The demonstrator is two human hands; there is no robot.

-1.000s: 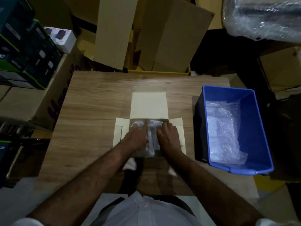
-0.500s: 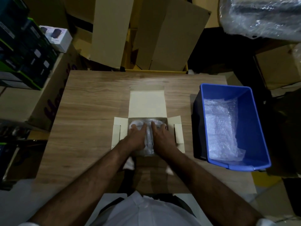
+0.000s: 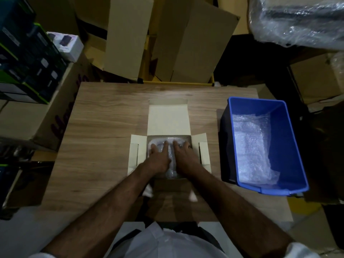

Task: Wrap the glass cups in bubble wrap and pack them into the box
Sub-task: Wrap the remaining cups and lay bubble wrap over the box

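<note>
An open cardboard box (image 3: 168,120) lies in the middle of the wooden table, its lid flap folded back and side flaps spread. Inside it sit bubble-wrapped bundles (image 3: 171,161); the glass cups themselves are hidden under the wrap. My left hand (image 3: 159,158) lies flat on the left bundle with fingers spread and straight. My right hand (image 3: 184,155) presses flat on the right bundle, fingers pointing away from me. The two hands sit side by side, almost touching.
A blue plastic bin (image 3: 284,135) holding loose bubble wrap (image 3: 253,146) stands at the table's right edge. Flattened cartons (image 3: 193,40) lean behind the table. Stacked boxes (image 3: 28,62) crowd the left; a plastic-wrapped bundle (image 3: 297,19) sits at the upper right.
Both hands have slid a little closer together on top of the wrapped bundles in the box and stay pressed flat; the view has shifted slightly.
</note>
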